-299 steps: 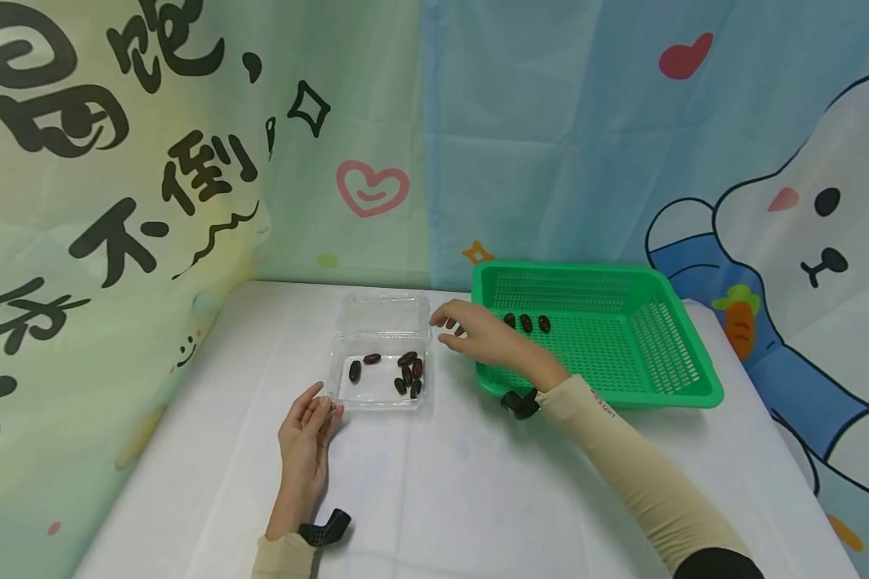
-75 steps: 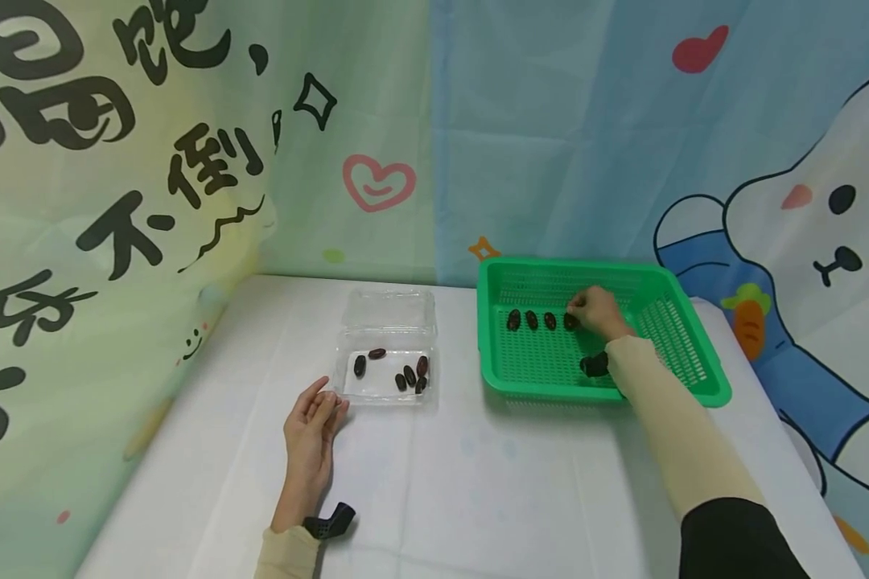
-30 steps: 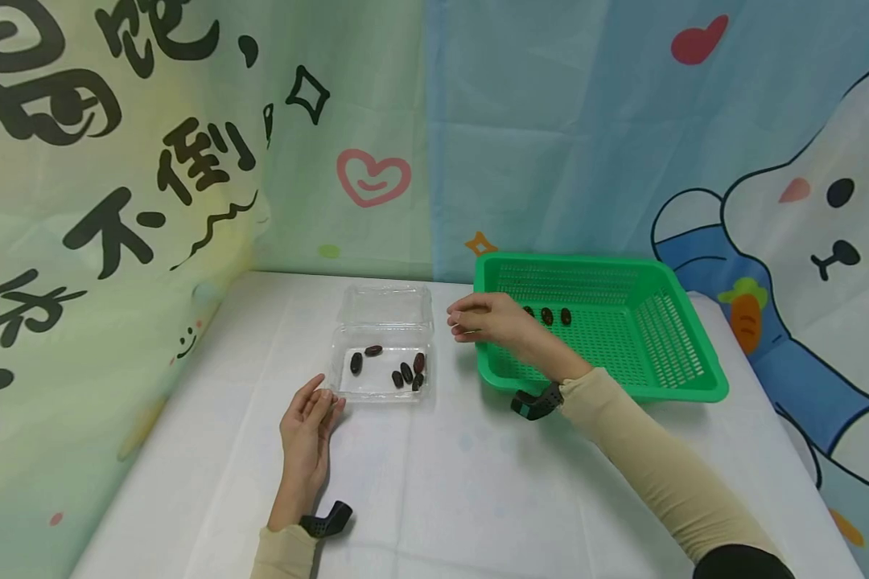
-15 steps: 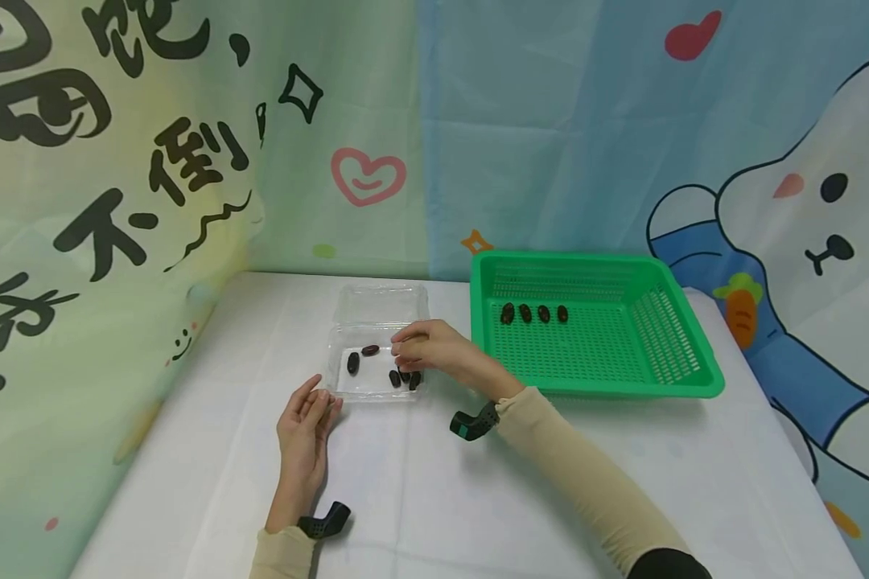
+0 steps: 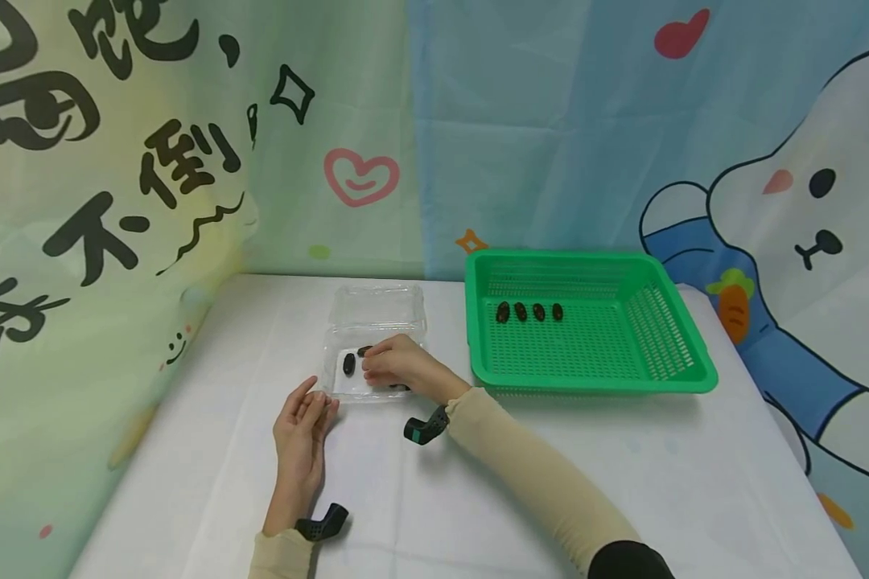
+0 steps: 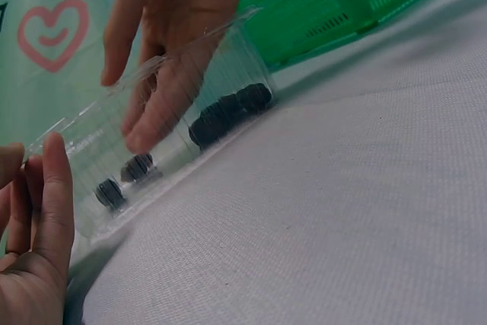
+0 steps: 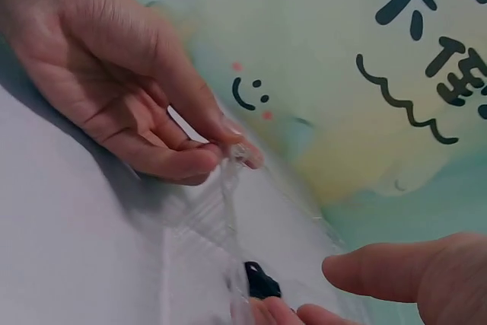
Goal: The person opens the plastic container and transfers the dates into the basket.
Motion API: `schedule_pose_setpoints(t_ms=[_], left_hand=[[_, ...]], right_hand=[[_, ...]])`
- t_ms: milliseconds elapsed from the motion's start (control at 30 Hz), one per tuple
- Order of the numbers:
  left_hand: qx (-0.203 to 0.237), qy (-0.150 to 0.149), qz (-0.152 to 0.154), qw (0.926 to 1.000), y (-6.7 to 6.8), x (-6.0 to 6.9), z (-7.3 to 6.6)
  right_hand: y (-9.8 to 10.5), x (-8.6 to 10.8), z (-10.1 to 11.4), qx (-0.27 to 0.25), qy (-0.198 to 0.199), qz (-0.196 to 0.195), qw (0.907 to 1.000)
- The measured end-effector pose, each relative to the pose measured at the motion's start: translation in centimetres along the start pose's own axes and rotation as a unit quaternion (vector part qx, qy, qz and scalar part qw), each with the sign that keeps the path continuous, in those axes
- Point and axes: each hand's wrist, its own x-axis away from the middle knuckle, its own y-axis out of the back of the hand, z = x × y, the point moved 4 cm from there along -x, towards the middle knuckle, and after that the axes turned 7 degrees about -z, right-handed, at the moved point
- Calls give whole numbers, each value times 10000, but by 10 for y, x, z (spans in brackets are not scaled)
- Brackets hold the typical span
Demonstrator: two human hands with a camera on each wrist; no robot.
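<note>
Dark brown oval pieces (image 5: 349, 364) lie inside a clear plastic hinged box (image 5: 378, 305), my right grip (image 5: 405, 368) over them, thumb and fingers parted. My left grip (image 5: 302, 438) pinches the box's rim at seven o'clock; at its three o'clock, a green rectangular plastic basket (image 5: 594, 354) holds four matching pieces (image 5: 539, 312) on the white-covered counter (image 5: 420, 515).

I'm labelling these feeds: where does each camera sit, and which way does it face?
Head: on the head, facing forward and down at box and basket; left hand, right hand and sleeves show.
Left wrist: on that wrist, looking at the clear box, the basket beyond; both hands show.
Right wrist: on that wrist, looking past the box's edge toward the backdrop; both hands show.
Shared: both wrist views show box and hands.
</note>
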Motion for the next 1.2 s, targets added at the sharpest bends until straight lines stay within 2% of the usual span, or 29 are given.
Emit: schedule_pose_setpoints(t_ms=[500, 767, 1200], left_hand=[[182, -44, 69, 9998, 1, 0, -1], [264, 10, 64, 9996, 1, -1, -1], [324, -41, 44, 9995, 1, 0, 1]], right_hand=[[-23, -18, -7, -305, -255, -75, 9992], [-31, -25, -11, -350, -136, -80, 9993], [-36, -27, -13, -493, 21, -401, 9980]])
